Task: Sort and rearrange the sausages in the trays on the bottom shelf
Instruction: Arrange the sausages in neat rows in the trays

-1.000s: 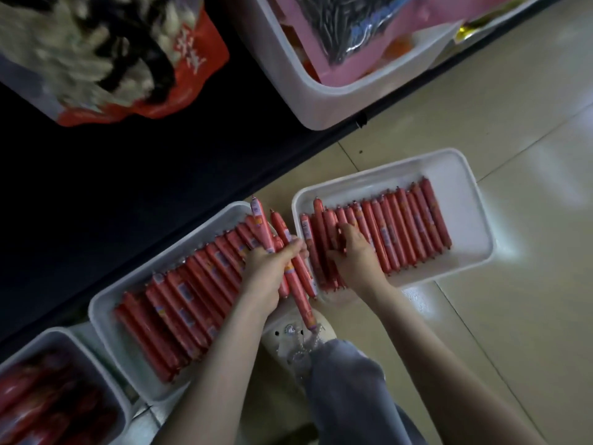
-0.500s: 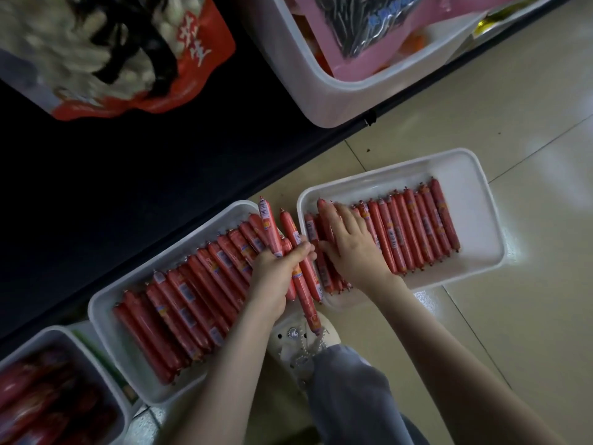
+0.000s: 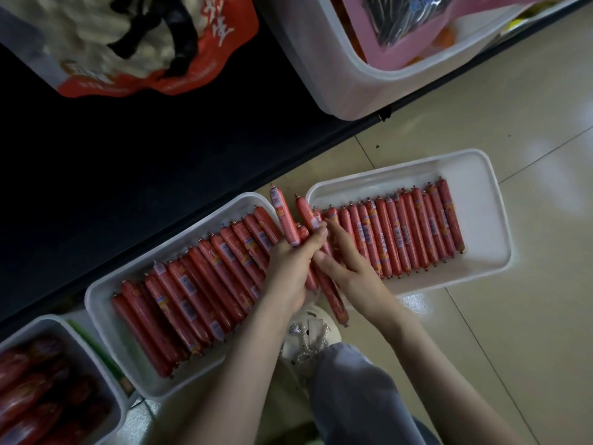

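White rectangular plastic trays: two, 8 o'clock tray (image 3: pixel 104 311), 3 o'clock tray (image 3: pixel 478 187). Left hand (image 3: pixel 288 268) grip clenches three red wrapped sausages (image 3: pixel 282 216); right hand (image 3: pixel 351 268) spread flat.

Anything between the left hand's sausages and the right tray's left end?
Yes. The right hand lies over that end of the right tray, beside the held sausages in the left hand. The row already fills that end; bare tray bottom shows mainly at the right end.

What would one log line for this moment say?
left hand: grips loose sausages | right hand: rests on right tray row | step: sorting
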The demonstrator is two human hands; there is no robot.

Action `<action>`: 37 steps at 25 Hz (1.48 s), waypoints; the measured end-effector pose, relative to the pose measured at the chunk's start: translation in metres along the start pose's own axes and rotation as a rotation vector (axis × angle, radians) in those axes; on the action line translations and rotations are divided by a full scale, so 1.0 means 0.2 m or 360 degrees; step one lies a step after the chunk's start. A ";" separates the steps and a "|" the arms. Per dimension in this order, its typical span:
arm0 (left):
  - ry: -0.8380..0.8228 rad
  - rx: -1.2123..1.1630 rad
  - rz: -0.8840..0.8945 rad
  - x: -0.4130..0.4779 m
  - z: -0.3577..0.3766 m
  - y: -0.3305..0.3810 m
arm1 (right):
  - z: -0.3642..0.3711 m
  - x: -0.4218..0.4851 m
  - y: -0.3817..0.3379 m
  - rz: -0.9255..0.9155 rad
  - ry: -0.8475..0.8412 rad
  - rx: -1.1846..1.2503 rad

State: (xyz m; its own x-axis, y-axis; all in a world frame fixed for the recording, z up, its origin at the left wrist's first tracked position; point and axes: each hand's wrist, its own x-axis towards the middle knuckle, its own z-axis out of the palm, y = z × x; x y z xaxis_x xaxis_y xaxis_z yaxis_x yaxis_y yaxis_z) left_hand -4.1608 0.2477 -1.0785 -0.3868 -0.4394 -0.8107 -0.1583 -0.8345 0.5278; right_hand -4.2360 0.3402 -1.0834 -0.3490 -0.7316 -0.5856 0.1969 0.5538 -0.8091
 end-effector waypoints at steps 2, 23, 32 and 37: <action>-0.0028 -0.0134 -0.0027 -0.02 0.06 0.02 | -0.03 0.00 -0.04 0.0027 -0.0041 -0.0170; 0.0282 0.2894 0.1321 0.16 -0.02 -0.25 | -0.39 0.13 0.14 0.0616 0.0045 -0.0962; 0.0347 0.3062 0.1379 0.16 -0.01 -0.27 | -0.36 0.15 0.16 0.0241 0.0528 -0.0668; 0.0347 0.3064 0.1333 0.16 0.01 -0.25 | -0.38 0.15 0.22 0.0030 0.0548 -0.1101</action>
State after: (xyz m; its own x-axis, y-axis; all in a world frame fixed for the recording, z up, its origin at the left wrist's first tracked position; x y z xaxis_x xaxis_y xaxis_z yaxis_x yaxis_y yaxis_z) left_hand -4.1669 0.2764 -1.1300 -0.7823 -0.5776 -0.2330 -0.6115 0.7834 0.1112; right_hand -4.3076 0.3723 -1.1334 -0.6389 -0.6173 -0.4591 -0.3721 0.7703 -0.5179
